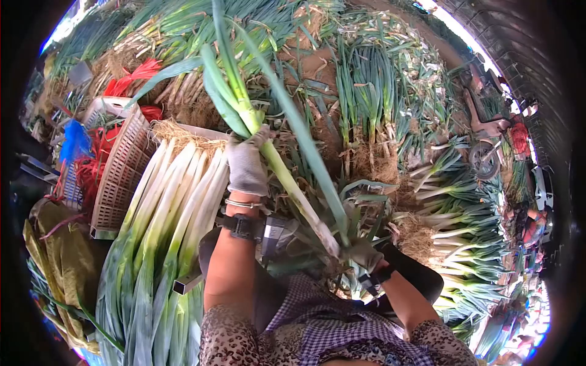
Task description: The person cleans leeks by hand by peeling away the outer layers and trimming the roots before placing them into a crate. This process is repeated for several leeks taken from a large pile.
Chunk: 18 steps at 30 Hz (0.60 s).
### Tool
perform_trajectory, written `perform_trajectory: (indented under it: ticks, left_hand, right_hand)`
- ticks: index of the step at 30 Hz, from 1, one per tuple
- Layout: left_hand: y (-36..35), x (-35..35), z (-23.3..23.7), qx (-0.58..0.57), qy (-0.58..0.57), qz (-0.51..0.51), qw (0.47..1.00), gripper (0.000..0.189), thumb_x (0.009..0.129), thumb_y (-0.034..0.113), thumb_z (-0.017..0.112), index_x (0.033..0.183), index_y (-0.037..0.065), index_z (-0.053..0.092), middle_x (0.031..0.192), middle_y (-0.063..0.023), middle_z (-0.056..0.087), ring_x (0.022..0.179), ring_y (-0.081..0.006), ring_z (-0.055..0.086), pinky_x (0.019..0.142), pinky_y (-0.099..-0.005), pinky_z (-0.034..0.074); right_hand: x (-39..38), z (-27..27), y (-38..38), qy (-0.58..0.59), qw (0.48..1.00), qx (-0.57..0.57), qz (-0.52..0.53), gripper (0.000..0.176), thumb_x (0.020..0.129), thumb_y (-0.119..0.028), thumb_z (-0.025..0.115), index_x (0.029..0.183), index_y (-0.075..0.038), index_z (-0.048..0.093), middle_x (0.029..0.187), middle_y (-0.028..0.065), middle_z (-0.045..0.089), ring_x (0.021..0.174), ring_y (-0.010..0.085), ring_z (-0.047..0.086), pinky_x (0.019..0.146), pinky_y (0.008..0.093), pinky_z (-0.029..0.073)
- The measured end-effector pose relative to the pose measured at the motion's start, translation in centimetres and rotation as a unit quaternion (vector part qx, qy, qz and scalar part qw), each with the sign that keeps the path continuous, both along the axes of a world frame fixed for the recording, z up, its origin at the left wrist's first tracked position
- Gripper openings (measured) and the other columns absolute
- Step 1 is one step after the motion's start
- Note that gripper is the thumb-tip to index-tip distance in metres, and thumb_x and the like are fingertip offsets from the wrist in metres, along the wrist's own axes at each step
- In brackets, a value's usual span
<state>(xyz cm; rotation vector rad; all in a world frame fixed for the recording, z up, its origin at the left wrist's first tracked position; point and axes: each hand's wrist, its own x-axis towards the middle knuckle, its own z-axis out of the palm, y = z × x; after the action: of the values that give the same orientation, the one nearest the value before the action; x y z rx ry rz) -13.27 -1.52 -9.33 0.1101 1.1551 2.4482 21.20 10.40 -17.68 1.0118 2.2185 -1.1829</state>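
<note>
My left hand, in a pale knit glove, is closed around the upper stalk of a leek. The leek lies slanted, its green leaves up at the top and its pale root end down towards my right hand. My right hand, also gloved, is closed by that root end on the lower end of a long loose leek leaf. That leaf runs alongside the stalk, apart from it in the middle. Part of the right hand's fingers is hidden. Beside my left forearm lies a pile of cleaned leeks, white ends away from me.
A plastic crate with red ties stands at the left, near a brownish-yellow cloth. A metal bar end sticks out close to my left arm. Leek rows lie at right; bundles and leaf scraps cover the ground ahead.
</note>
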Motion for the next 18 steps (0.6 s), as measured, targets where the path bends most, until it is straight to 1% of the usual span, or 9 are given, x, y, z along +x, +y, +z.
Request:
perform_trajectory:
  ticks: [1,3,5,7,8,10,13,17,18]
  left_hand:
    - [-0.2,0.2,0.5,-0.004,-0.011,-0.002,1.0,0.025,0.086,-0.004,0.06,0.112,-0.001,0.059,0.093,-0.0078,0.064,0.076,-0.0203,0.064,0.07,-0.0321,0.054]
    - [-0.1,0.4,0.6,-0.006,0.001,-0.026,1.0,0.028,0.086,-0.002,0.062,0.114,-0.001,0.058,0.094,-0.0082,0.064,0.079,-0.0207,0.065,0.074,-0.0318,0.055]
    - [0.2,1.7,1.3,0.025,-0.013,-0.086,0.996,0.031,0.087,0.0,0.063,0.117,-0.001,0.058,0.098,-0.0093,0.065,0.083,-0.021,0.066,0.077,-0.0318,0.055]
    - [1.1,2.7,2.5,0.045,-0.017,-0.13,0.99,0.031,0.087,0.0,0.064,0.117,-0.002,0.057,0.098,-0.0099,0.065,0.086,-0.0207,0.065,0.079,-0.0315,0.054]
    - [1.5,3.3,3.0,0.047,-0.018,-0.141,0.989,0.029,0.087,-0.001,0.064,0.115,-0.004,0.057,0.097,-0.0099,0.064,0.087,-0.0203,0.065,0.079,-0.0314,0.054]
    - [1.6,3.5,2.9,0.054,-0.014,-0.212,0.976,0.031,0.087,-0.001,0.065,0.116,-0.006,0.056,0.099,-0.0105,0.065,0.092,-0.0207,0.064,0.084,-0.0331,0.053]
    - [1.8,3.4,3.0,0.09,0.016,-0.253,0.963,0.04,0.089,0.001,0.064,0.126,-0.003,0.051,0.116,-0.0148,0.061,0.103,-0.0254,0.064,0.09,-0.0393,0.053]
    - [2.1,3.6,1.9,0.012,0.071,-0.233,0.97,0.043,0.085,-0.004,0.066,0.125,-0.004,0.05,0.114,-0.0131,0.061,0.105,-0.026,0.064,0.089,-0.0375,0.055]
    - [2.0,3.9,2.4,-0.018,0.074,-0.214,0.974,0.042,0.084,-0.004,0.069,0.122,-0.005,0.051,0.108,-0.0112,0.063,0.099,-0.0235,0.065,0.084,-0.0345,0.056]
  right_hand:
    - [2.1,-1.1,0.8,-0.118,0.978,0.108,0.132,0.035,0.079,-0.026,0.07,0.104,-0.001,0.066,0.091,0.006,0.067,0.079,0.0203,0.061,0.073,0.0334,0.051]
    - [1.4,-0.4,2.0,0.043,0.956,0.245,0.159,0.042,0.081,-0.032,0.07,0.111,-0.004,0.063,0.098,0.0085,0.067,0.085,0.0227,0.062,0.076,0.035,0.05]
    - [-2.1,2.2,2.8,0.161,0.968,0.182,0.07,0.055,0.082,-0.037,0.071,0.125,-0.008,0.053,0.103,0.0142,0.066,0.089,0.0261,0.065,0.079,0.039,0.052]
    - [-9.7,8.6,0.7,0.29,0.944,0.157,-0.007,0.066,0.078,-0.033,0.077,0.132,-0.01,0.047,0.104,0.0176,0.065,0.091,0.0277,0.067,0.082,0.0413,0.053]
    - [-12.7,11.7,-1.1,0.368,0.894,0.254,0.02,0.066,0.074,-0.026,0.082,0.128,-0.009,0.049,0.104,0.0167,0.065,0.091,0.0272,0.067,0.082,0.0405,0.053]
    - [-16.7,12.0,-1.6,0.396,0.885,0.244,0.0,0.058,0.069,-0.009,0.083,0.12,-0.003,0.054,0.101,0.0087,0.064,0.09,0.0193,0.061,0.082,0.0319,0.049]
    - [-18.5,11.8,0.3,0.472,0.876,0.087,-0.047,0.054,0.07,-0.013,0.083,0.116,-0.003,0.057,0.101,0.0106,0.064,0.09,0.021,0.062,0.082,0.0332,0.05]
    - [-16.9,9.5,-1.6,0.459,0.825,0.326,-0.058,0.041,0.073,-0.009,0.079,0.108,-0.008,0.059,0.101,0.0127,0.066,0.094,0.0365,0.059,0.084,0.0458,0.048]
    - [-16.6,9.6,-1.8,0.479,0.8,0.361,-0.03,0.039,0.073,-0.008,0.077,0.107,-0.008,0.059,0.099,0.0121,0.065,0.093,0.0381,0.058,0.083,0.0467,0.047]
